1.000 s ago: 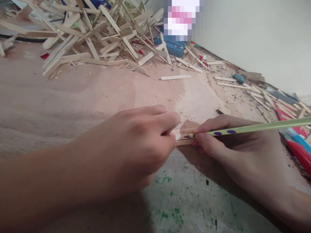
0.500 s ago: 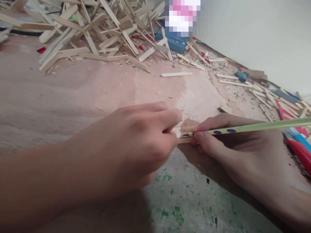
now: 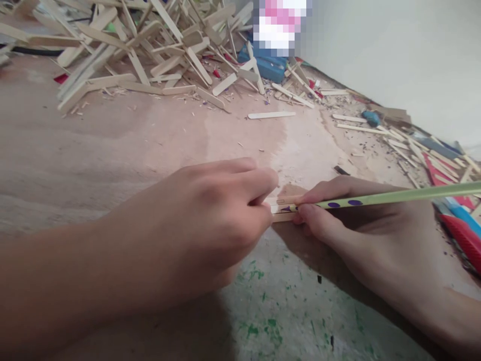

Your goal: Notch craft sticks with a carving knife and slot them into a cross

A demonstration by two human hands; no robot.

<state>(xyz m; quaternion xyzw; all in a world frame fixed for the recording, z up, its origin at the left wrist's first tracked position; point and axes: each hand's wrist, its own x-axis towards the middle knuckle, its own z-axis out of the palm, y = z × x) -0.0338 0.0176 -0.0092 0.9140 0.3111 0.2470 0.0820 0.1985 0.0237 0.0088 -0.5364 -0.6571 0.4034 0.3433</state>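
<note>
My right hand (image 3: 361, 235) pinches a pale green pencil (image 3: 391, 198) with purple dots close to its pointed end. The pencil slants over the hand to the right edge. Its tip reaches the fingers of my left hand (image 3: 225, 215), which are curled closed over the left part of some thin wooden craft sticks (image 3: 283, 218). These sticks lie side by side just above the table, and a small rectangular mark shows on the upper one. The right fingertips touch their other end. My left hand hides the rest of the sticks and the pencil's very point.
A tangled heap of craft sticks (image 3: 150, 45) covers the back left of the wooden table (image 3: 112, 135). Behind it sits a blue block (image 3: 266, 67). One loose stick (image 3: 271, 115) lies in the middle. Sticks, scraps and a red tool-like object (image 3: 460, 238) line the right, beside a pale wall (image 3: 398, 55).
The whole view has shifted very slightly to the left. Both hands keep the same grip on the pencil and the sticks.
</note>
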